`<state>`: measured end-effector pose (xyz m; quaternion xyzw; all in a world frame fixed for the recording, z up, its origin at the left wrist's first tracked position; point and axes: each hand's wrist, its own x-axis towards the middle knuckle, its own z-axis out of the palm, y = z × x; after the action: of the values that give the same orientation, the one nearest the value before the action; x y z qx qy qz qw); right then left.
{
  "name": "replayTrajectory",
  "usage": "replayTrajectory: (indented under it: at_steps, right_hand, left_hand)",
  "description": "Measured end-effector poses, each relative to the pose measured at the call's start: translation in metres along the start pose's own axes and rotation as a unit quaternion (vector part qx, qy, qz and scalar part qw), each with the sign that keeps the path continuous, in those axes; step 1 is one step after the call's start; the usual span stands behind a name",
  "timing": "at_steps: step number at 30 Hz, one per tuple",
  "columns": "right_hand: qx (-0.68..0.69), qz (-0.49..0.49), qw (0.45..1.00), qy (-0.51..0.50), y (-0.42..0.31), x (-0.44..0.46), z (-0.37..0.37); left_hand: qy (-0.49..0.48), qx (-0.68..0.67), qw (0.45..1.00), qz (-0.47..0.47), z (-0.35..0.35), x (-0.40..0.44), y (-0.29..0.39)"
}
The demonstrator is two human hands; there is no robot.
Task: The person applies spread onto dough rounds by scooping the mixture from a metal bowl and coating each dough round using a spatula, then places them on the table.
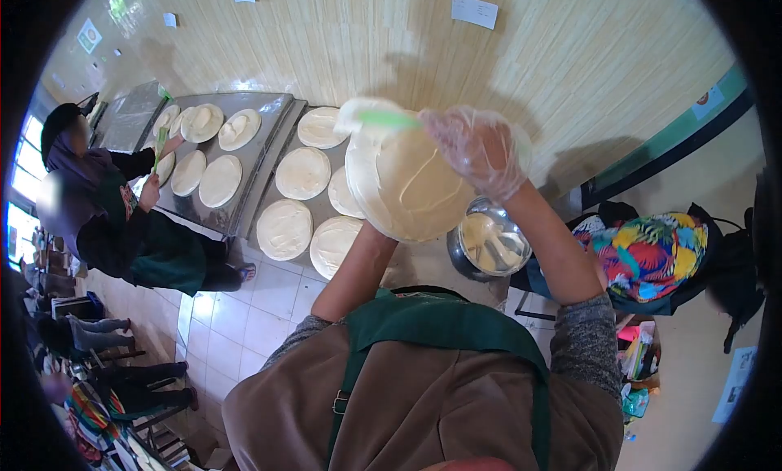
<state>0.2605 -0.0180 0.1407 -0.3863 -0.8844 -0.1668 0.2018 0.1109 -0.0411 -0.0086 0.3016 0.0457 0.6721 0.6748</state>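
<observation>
My right hand (481, 152), in a clear plastic glove, is closed round a green spatula (391, 119). A thick lump of pale cream (357, 113) clings to the spatula's far end, over the upper edge of a large flat round (407, 178) spread with cream. That round is raised towards the camera. My left forearm (358, 267) reaches beneath it and holds it up from below; the fingers are hidden. Just below my right wrist stands a metal bowl (456, 255) with pale cream (491, 241) inside.
Several cream-covered rounds (283, 229) lie on the table to the left. More lie on a metal-topped table (265, 145) beyond, where a co-worker (147, 219) holds a green spatula (160, 141). A wall (342, 48) rises behind. Someone in a colourful patterned garment (652, 255) is at the right.
</observation>
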Motion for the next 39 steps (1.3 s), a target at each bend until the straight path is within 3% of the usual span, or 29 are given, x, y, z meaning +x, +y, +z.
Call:
replayTrajectory:
  at_steps: [3,6,9,12,15,18,22,25,28,31,34,35,39]
  right_hand:
    - [0.125,0.045,0.985,0.106,0.001,0.002,0.001]
    - [0.091,-0.035,0.993,0.063,-0.023,-0.009,-0.022]
    - [-0.020,0.008,0.999,0.029,-0.021,-0.002,-0.007]
    - [0.014,0.123,0.991,0.048,-0.001,0.006,0.002]
    - [0.057,0.025,0.995,0.078,-0.030,-0.001,-0.025]
    - [-0.011,0.025,0.999,0.026,-0.021,0.000,-0.018]
    - [-0.019,0.147,0.988,0.033,0.013,-0.005,-0.012]
    - [0.104,0.040,0.991,0.075,-0.014,-0.005,-0.022]
    - [0.055,0.028,0.998,0.035,0.003,-0.001,-0.010]
    - [0.016,0.082,0.996,0.017,0.045,-0.018,-0.012]
    - [0.189,0.192,0.962,-0.053,0.069,-0.028,-0.020]
    - [0.366,0.191,0.911,-0.025,0.078,-0.033,-0.003]
    - [0.581,0.194,0.789,-0.052,0.071,-0.025,0.031]
  left_hand:
    - [0.006,0.005,1.000,0.002,-0.003,-0.003,0.004]
    - [0.015,0.011,1.000,0.005,-0.007,-0.007,0.011]
    - [0.019,0.017,1.000,0.001,-0.010,-0.009,0.014]
    - [0.021,0.023,1.000,-0.002,-0.012,-0.008,0.016]
    - [0.022,0.031,0.999,-0.005,-0.011,-0.008,0.021]
    - [0.026,0.039,0.999,-0.011,-0.010,-0.012,0.029]
    - [0.028,0.048,0.998,-0.016,-0.010,-0.017,0.041]
    - [0.031,0.049,0.998,-0.019,-0.011,-0.016,0.045]
    - [0.035,0.055,0.998,-0.023,-0.011,-0.021,0.050]
    - [0.040,0.056,0.997,-0.020,-0.013,-0.022,0.060]
    - [0.043,0.056,0.997,-0.016,-0.015,-0.024,0.066]
    - [0.045,0.057,0.997,-0.015,-0.015,-0.024,0.067]
    - [0.044,0.060,0.997,-0.018,-0.013,-0.018,0.054]
